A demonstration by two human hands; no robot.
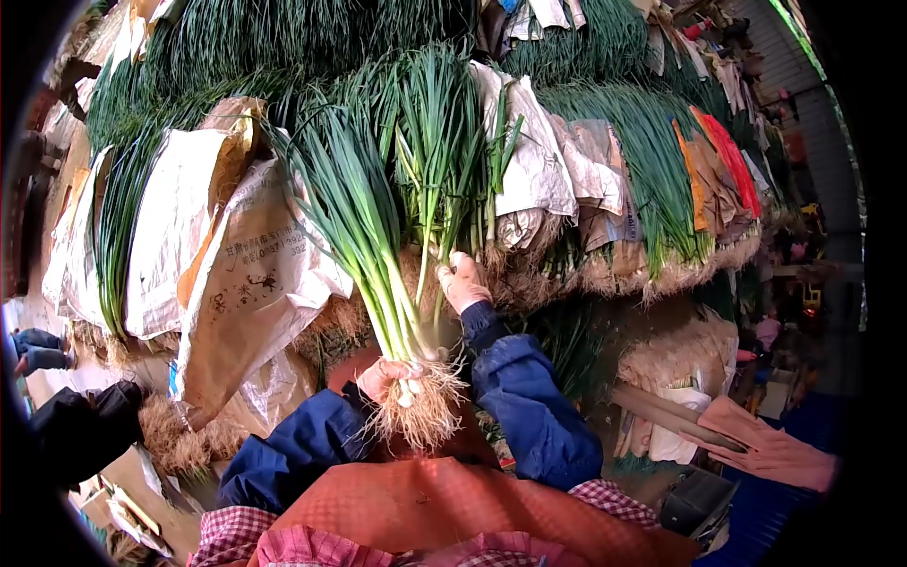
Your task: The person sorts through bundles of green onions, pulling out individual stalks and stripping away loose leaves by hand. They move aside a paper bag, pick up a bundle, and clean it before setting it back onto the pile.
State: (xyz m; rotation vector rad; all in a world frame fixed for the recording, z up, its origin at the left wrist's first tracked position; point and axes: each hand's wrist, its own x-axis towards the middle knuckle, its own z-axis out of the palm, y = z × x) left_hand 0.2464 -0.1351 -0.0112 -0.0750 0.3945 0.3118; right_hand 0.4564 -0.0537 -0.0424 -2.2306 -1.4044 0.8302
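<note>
The left hand (385, 376) is closed around a bunch of green onions (378, 255) just above its roots (420, 411), holding it upright over the orange apron (453, 501) on the person's lap. The right hand (463, 282) is raised higher, fingers (452, 276) curled into the pale stalks of a second clump (439, 151) that leans against the stacked pile (624, 161) behind, at the front edge of that pile where the root ends hang out.

To do this well, I judge the left grip should stay low, right at the neck above the roots, so the stalks keep level at the base and the leaves do not splay. The right hand would do best to take stalks close to their white ends and draw them straight toward the held bunch; pulling from the leaves risks tearing or bending them. Keeping both sets of roots at 1 height makes an even bundle.

Much is hard to read. The right hand's fingertips vanish among the stalks, so how many it grips I cannot tell. The sacks (246, 265) cover most of the pile. At the right edge another person's gloved hand (770, 449) shows, its owner cut off. At the left edge, dark sleeves (80, 425) belong to someone barely in view.
</note>
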